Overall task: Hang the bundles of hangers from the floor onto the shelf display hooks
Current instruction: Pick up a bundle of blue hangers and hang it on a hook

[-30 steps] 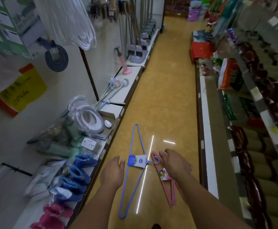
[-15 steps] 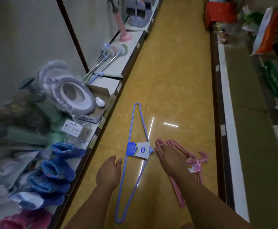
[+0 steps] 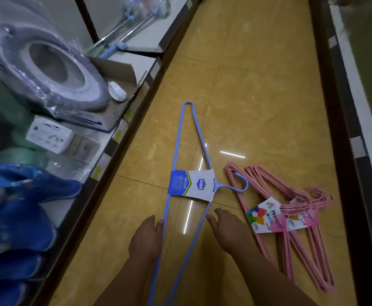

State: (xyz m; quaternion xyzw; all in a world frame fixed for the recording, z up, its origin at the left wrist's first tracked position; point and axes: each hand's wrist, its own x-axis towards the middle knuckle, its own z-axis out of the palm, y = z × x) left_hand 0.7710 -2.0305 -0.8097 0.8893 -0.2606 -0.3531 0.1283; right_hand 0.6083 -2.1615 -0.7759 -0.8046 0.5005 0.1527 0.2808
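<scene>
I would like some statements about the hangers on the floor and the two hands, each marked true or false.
1. The blue hangers lie flat on the floor. True.
2. The pink hangers lie to the left of the blue ones. False: they lie to the right.
3. The left hand has lifted the blue hangers. False: it is beside their wire, and they are still on the floor.
4. The right hand is between the blue and pink hangers. True.
5. The blue hook points toward the pink hangers. True.
</scene>
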